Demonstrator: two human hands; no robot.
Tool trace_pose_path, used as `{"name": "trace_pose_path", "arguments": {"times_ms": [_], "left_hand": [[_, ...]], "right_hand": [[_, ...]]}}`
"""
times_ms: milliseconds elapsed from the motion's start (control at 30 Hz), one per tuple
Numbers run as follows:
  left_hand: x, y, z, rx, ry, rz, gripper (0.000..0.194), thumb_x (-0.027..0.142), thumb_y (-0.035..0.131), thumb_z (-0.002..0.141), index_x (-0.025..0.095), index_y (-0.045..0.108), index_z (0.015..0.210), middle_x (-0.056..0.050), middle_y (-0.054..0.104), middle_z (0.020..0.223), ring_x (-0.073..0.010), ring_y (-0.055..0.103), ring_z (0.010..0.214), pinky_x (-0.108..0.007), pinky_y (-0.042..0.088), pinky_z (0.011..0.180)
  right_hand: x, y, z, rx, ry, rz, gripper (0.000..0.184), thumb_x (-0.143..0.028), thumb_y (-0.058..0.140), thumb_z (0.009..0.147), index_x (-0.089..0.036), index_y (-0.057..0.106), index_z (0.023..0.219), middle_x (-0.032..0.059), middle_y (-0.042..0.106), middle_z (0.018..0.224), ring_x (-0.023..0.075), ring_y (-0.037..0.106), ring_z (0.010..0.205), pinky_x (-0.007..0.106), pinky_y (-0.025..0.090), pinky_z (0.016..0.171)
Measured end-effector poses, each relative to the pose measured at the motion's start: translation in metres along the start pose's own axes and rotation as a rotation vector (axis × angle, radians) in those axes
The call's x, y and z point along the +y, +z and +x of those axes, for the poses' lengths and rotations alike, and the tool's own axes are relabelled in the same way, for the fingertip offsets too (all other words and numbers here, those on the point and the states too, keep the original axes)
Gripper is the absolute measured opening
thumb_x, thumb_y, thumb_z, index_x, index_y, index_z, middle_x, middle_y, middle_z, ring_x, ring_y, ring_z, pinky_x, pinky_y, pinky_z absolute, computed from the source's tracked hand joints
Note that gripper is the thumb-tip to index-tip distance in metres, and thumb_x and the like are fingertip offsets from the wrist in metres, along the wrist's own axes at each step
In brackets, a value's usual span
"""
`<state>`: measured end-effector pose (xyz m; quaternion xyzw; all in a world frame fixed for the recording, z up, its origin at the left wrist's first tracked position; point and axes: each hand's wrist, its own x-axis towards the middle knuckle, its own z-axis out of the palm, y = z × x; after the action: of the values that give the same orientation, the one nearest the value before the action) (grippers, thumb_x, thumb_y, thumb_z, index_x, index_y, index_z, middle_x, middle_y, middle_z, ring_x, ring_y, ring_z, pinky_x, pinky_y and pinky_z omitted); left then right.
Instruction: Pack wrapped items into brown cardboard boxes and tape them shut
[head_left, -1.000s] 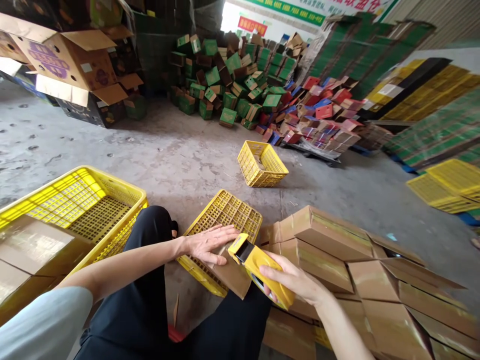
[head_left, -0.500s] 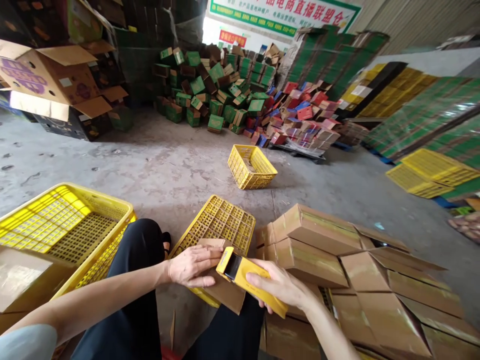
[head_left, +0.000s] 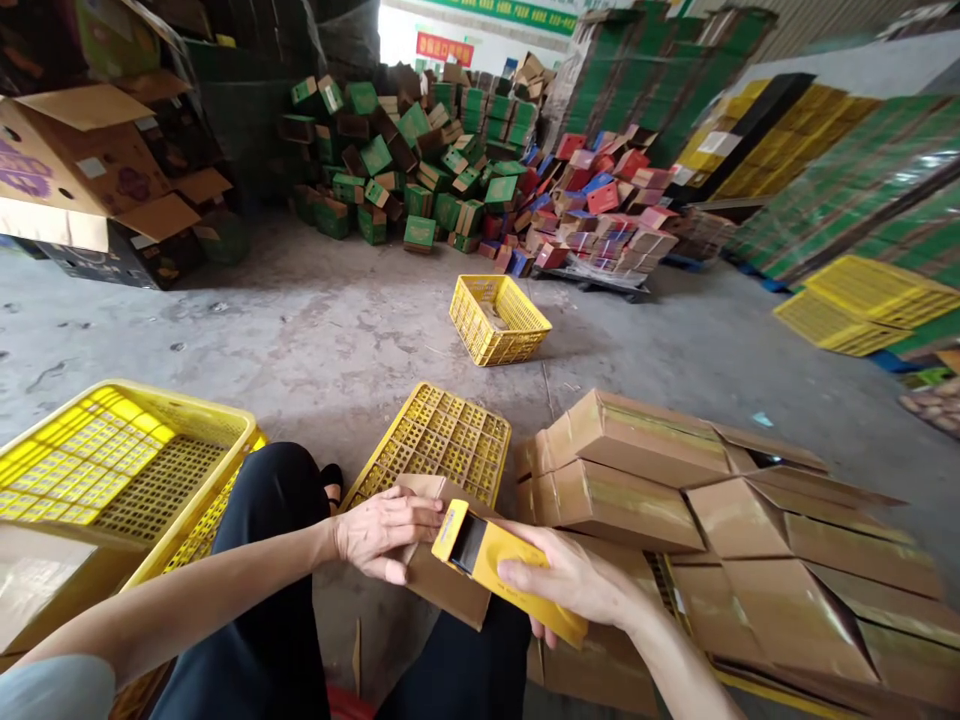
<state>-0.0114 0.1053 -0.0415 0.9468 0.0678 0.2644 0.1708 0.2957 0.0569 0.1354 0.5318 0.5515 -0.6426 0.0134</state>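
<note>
Here were the fingers: the left hand [head_left: 382, 532] lay with its fingers together, thumb apart, on the brown carton [head_left: 448, 592], while the right hand [head_left: 585, 582] clamped the yellow tape dispenser [head_left: 504, 570], some fingertips hidden underneath. The dispenser's head covered part of the carton, so contact there couldn't be made out. That carton sat over the near edge of the upturned crate [head_left: 442, 435], masking it. Off left, the big yellow crate [head_left: 244, 430] ran out of view; right, stacked cartons [head_left: 652, 440] spread. Grey concrete floor [head_left: 322, 330] stretched to a small yellow crate [head_left: 499, 345], jumbled green boxes [head_left: 420, 200] and a cropped banner [head_left: 517, 14].
</note>
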Motion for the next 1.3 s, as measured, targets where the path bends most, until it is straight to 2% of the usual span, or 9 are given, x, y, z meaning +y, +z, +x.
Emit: {"name": "trace_pose_path", "arguments": {"times_ms": [133, 267, 400, 533, 633, 733, 867, 1100, 1300], "left_hand": [[-0.001, 0.0, -0.001, -0.014, 0.017, 0.017, 0.074, 0.069, 0.034, 0.105, 0.016, 0.044, 0.156, -0.017, 0.062, 0.146, -0.0308, 0.047, 0.147, -0.041, 0.035, 0.12], [-0.001, -0.002, -0.003, -0.009, 0.008, 0.011, 0.072, 0.066, 0.028, 0.106, 0.015, 0.048, 0.153, -0.018, 0.062, 0.147, -0.0321, 0.046, 0.148, -0.043, 0.035, 0.12], [0.001, -0.015, 0.0, -0.035, -0.024, -0.002, 0.075, 0.071, 0.029, 0.104, 0.017, 0.05, 0.152, -0.019, 0.063, 0.144, -0.0331, 0.048, 0.145, -0.045, 0.036, 0.119], [0.004, -0.037, 0.013, -0.083, -0.037, 0.006, 0.081, 0.074, 0.038, 0.101, 0.019, 0.038, 0.161, -0.018, 0.062, 0.145, -0.0343, 0.054, 0.139, -0.049, 0.032, 0.122], [0.005, -0.046, 0.021, -0.124, -0.027, 0.014, 0.087, 0.074, 0.037, 0.101, 0.017, 0.027, 0.166, -0.019, 0.054, 0.155, -0.0353, 0.049, 0.144, -0.052, 0.021, 0.127], [-0.001, -0.045, 0.017, -0.155, -0.019, 0.016, 0.09, 0.074, 0.034, 0.102, 0.017, 0.016, 0.169, -0.018, 0.044, 0.163, -0.035, 0.039, 0.153, -0.053, 0.012, 0.13], [-0.017, -0.041, 0.002, -0.128, -0.023, 0.028, 0.092, 0.075, 0.034, 0.102, 0.018, 0.011, 0.17, -0.017, 0.039, 0.165, -0.0325, 0.035, 0.155, -0.051, 0.007, 0.131], [-0.037, -0.04, -0.012, -0.102, -0.054, 0.041, 0.088, 0.073, 0.034, 0.103, 0.017, 0.019, 0.169, -0.018, 0.041, 0.164, -0.0324, 0.037, 0.154, -0.051, 0.008, 0.132], [-0.05, -0.037, -0.023, -0.033, -0.077, 0.031, 0.083, 0.07, 0.035, 0.104, 0.02, 0.022, 0.168, -0.016, 0.047, 0.161, -0.0308, 0.039, 0.153, -0.052, 0.007, 0.131]], "right_hand": [[0.009, -0.003, -0.007, 0.005, 0.004, 0.001, 0.093, -0.069, 0.07, 0.087, -0.023, 0.038, 0.161, 0.0048, 0.078, 0.084, 0.0174, 0.074, 0.057, 0.019, 0.052, 0.044], [0.021, -0.005, -0.015, 0.057, 0.026, 0.034, 0.097, -0.073, 0.071, 0.084, -0.022, 0.039, 0.16, 0.006, 0.078, 0.089, 0.0179, 0.075, 0.061, 0.02, 0.054, 0.045], [0.029, -0.003, -0.011, 0.106, 0.006, 0.067, 0.098, -0.072, 0.074, 0.082, -0.023, 0.04, 0.16, 0.0061, 0.078, 0.093, 0.0172, 0.074, 0.062, 0.019, 0.053, 0.044], [0.026, 0.0, 0.002, 0.12, -0.05, 0.066, 0.093, -0.069, 0.075, 0.083, -0.022, 0.045, 0.157, 0.0051, 0.077, 0.089, 0.0168, 0.073, 0.06, 0.018, 0.052, 0.042], [0.022, 0.0, 0.009, 0.103, -0.079, 0.066, 0.089, -0.068, 0.074, 0.084, -0.021, 0.049, 0.154, 0.0032, 0.074, 0.081, 0.0154, 0.071, 0.056, 0.017, 0.05, 0.04], [0.018, -0.002, 0.011, 0.097, -0.069, 0.076, 0.085, -0.067, 0.074, 0.084, -0.019, 0.053, 0.15, 0.0021, 0.071, 0.077, 0.0154, 0.07, 0.054, 0.016, 0.048, 0.038], [0.008, -0.007, 0.014, 0.097, -0.087, 0.086, 0.086, -0.067, 0.075, 0.083, -0.021, 0.051, 0.152, 0.002, 0.071, 0.081, 0.0159, 0.072, 0.057, 0.017, 0.052, 0.041], [-0.008, -0.021, 0.028, 0.045, -0.072, -0.009, 0.086, -0.066, 0.071, 0.087, -0.02, 0.046, 0.155, -0.0007, 0.071, 0.071, 0.016, 0.071, 0.055, 0.018, 0.051, 0.042], [0.005, -0.029, 0.017, 0.045, 0.005, 0.019, 0.09, -0.073, 0.072, 0.082, -0.018, 0.051, 0.15, 0.0015, 0.072, 0.077, 0.0166, 0.072, 0.058, 0.019, 0.051, 0.044]]}}
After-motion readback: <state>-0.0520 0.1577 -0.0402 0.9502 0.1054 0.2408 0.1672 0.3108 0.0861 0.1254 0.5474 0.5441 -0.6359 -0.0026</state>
